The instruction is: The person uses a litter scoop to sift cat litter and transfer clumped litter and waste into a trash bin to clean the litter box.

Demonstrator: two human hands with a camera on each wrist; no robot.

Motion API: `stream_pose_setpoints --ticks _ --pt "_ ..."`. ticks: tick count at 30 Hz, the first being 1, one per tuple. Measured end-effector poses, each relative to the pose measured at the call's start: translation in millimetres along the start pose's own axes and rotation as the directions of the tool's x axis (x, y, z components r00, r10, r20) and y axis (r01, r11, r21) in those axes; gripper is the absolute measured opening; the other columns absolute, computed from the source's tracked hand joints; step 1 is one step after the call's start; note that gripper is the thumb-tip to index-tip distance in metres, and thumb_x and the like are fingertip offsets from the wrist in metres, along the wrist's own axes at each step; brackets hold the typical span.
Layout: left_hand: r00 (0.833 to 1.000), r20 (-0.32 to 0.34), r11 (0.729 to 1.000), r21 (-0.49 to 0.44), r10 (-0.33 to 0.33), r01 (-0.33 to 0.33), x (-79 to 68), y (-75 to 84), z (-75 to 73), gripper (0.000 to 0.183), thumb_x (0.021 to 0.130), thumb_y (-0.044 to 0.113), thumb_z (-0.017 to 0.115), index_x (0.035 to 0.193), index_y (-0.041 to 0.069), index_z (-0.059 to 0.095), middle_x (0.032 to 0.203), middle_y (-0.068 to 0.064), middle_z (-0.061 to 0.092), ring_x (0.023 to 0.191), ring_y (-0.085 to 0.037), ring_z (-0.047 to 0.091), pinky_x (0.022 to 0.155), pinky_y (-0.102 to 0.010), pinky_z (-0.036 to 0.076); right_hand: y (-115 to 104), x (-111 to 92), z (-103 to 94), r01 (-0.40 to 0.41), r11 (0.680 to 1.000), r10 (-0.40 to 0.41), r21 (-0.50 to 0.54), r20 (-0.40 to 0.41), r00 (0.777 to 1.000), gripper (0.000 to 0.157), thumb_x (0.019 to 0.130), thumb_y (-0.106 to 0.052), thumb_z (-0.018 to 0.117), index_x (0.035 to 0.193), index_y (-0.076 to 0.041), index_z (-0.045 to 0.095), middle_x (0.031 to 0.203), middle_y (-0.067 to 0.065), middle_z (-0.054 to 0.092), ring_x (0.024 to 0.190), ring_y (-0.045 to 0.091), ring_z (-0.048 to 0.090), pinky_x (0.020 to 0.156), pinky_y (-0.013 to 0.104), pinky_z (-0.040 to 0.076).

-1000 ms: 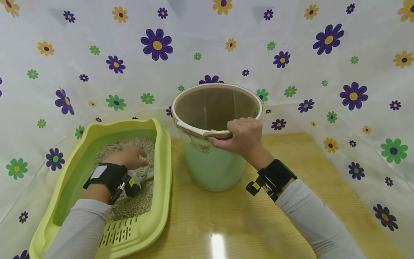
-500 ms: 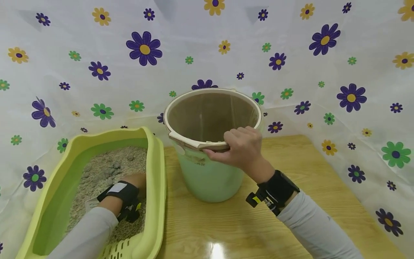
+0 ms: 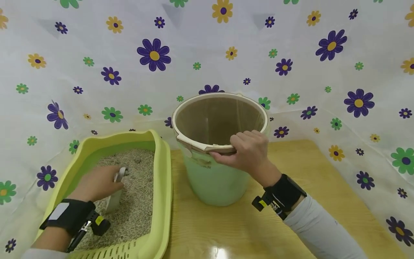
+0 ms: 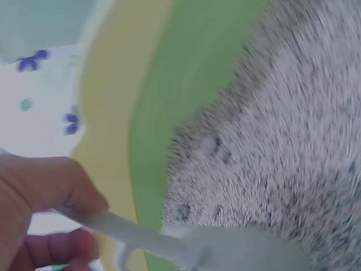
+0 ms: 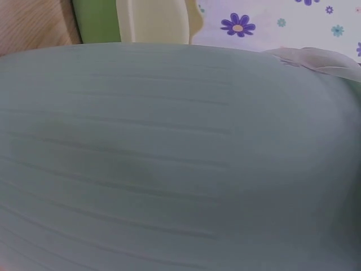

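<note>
My left hand [image 3: 98, 183] holds a pale grey litter scoop [image 3: 114, 202] by its handle, over the left part of a yellow-green cat litter box [image 3: 163, 201]. In the left wrist view the thumb and fingers are around the scoop's handle [image 4: 141, 234], with the scoop's head low over the grainy litter [image 4: 293, 124]. Small dark lumps show in the litter. My right hand [image 3: 247, 151] grips the near rim of a tall light green bucket [image 3: 215, 187], its thumb on the outside. Only the bucket's ribbed side [image 5: 141, 147] fills most of the right wrist view.
Litter box and bucket stand side by side on a wooden table [image 3: 200, 230]. A slotted ledge [image 3: 119, 250] forms the box's near end. White sheeting [image 3: 194, 43] with flower prints rises behind and at both sides. The bucket has a cream rim [image 3: 181, 138] and a dark interior.
My left hand has come up from low in the litter near the box's right wall and moved left, the scoop with it. The right hand keeps its grip on the bucket rim.
</note>
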State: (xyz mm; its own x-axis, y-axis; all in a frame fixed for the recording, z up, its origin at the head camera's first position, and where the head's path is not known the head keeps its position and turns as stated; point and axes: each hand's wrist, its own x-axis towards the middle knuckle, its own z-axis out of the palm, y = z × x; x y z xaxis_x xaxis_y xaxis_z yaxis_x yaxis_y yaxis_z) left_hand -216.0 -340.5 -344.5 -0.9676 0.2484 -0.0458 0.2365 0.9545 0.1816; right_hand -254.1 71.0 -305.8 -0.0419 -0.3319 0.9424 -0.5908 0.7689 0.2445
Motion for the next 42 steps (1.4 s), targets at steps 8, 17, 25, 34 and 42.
stream_pose_setpoints --ticks 8,17,25,34,42 --pt "0.959 0.277 0.957 -0.290 0.061 0.023 -44.3 7.8 20.0 0.025 0.086 0.022 0.063 0.110 0.017 0.058 0.094 -0.003 0.060 0.068 -0.014 0.047 0.063 -0.034 0.037 -5 -3 -2.4 -0.012 1.000 0.012 0.006 -0.025 1.000 0.065 0.078 -0.064 0.054 0.046 -0.015 0.026 0.040 -0.004 0.025 0.038 0.010 0.017 0.041 0.026 0.013" --pt "0.920 0.391 0.928 -0.351 0.026 0.123 -72.4 9.1 27.7 0.035 0.082 0.042 0.067 0.104 0.015 0.061 0.090 -0.005 0.055 0.068 -0.017 0.043 0.062 -0.038 0.033 -7 2 0.4 0.001 1.000 0.000 0.023 -0.038 0.999 0.065 0.078 -0.064 0.054 0.046 -0.015 0.026 0.040 -0.004 0.025 0.039 0.010 0.016 0.042 0.026 0.012" --pt "0.952 0.305 0.941 -0.320 -0.011 0.113 -70.6 -12.8 36.8 0.016 0.076 0.005 0.061 0.076 0.009 0.045 0.082 -0.009 0.047 0.064 -0.018 0.027 0.057 -0.036 0.027 -8 2 1.7 0.001 0.999 0.000 0.035 -0.035 0.999 0.065 0.079 -0.064 0.053 0.046 -0.014 0.027 0.040 -0.003 0.026 0.038 0.011 0.018 0.041 0.026 0.013" --pt "0.999 0.032 0.986 -0.163 0.040 -0.035 -76.7 6.5 35.6 0.037 0.091 0.011 0.054 0.057 0.017 0.041 0.067 0.000 0.029 0.069 -0.014 0.026 0.066 -0.033 0.028 -8 3 -0.2 -0.013 0.999 0.014 0.052 -0.016 1.000 0.063 0.080 -0.061 0.052 0.045 -0.014 0.030 0.040 -0.002 0.028 0.037 0.012 0.021 0.041 0.026 0.014" --pt "0.997 0.078 0.985 -0.174 0.009 0.004 -97.4 20.7 20.8 0.029 0.091 -0.002 0.044 0.117 -0.003 0.057 0.093 -0.016 0.038 0.060 -0.011 0.035 0.050 -0.022 0.033 -11 4 -1.1 -0.012 0.999 0.012 0.052 -0.010 1.000 0.064 0.082 -0.062 0.050 0.045 -0.013 0.031 0.040 -0.001 0.029 0.037 0.013 0.022 0.041 0.027 0.014"
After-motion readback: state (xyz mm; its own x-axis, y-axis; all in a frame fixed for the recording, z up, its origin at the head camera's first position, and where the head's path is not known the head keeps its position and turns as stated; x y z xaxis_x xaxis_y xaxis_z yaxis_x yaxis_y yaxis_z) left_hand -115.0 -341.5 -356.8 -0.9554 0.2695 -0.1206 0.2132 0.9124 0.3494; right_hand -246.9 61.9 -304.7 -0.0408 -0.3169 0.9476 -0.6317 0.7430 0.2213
